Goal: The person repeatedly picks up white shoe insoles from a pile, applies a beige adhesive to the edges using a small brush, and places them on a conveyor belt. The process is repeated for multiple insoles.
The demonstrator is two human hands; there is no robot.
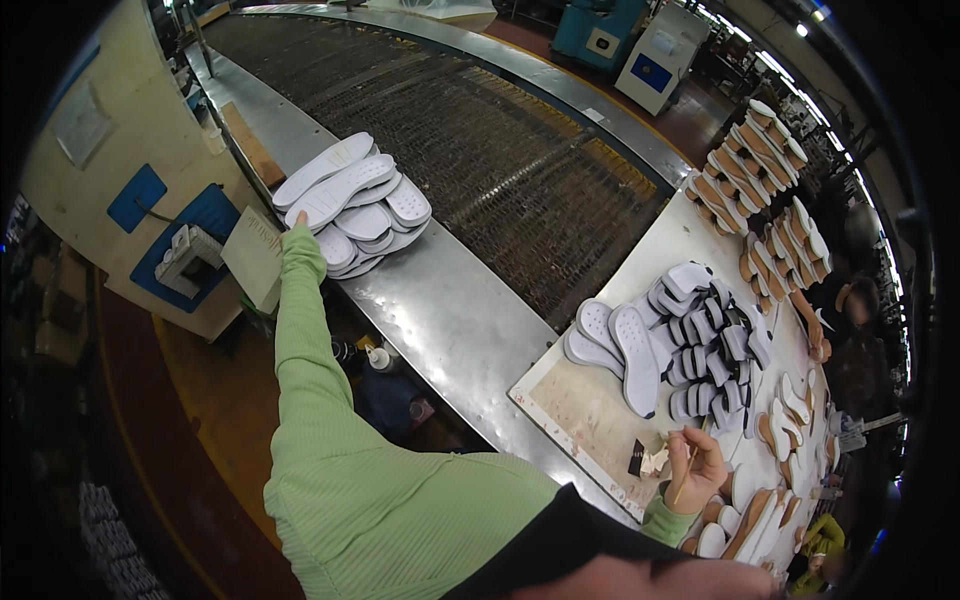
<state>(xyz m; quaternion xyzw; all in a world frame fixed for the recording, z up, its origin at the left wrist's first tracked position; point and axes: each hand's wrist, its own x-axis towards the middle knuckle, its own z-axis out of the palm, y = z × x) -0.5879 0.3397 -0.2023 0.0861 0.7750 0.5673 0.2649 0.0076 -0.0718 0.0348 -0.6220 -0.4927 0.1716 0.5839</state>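
Note:
My left hand (pixel 297 224) reaches to a pile of white shoe soles (pixel 365 215) on the metal ledge. It is closed on the near edge of a white shoe sole (pixel 340 190) on top of the pile, its thumb on the sole and the other fingers mostly hidden. Over the light worktable, my right hand (pixel 703 470) is closed round a thin yellowish stick (pixel 684 488), held between thumb and fingers. Close to that hand lie a small black piece and torn pale scraps (pixel 654 458). Beyond it, several white soles (pixel 632 355) lie on the table.
A dark slatted conveyor (pixel 450 130) runs past the metal ledge (pixel 420 310). Dark-edged soles (pixel 710 340) crowd the worktable (pixel 560 400); tan-and-white soles (pixel 750 165) are stacked beyond. A cream machine cabinet (pixel 150 130) stands left. Another person's hand (pixel 818 340) is at the table's far side.

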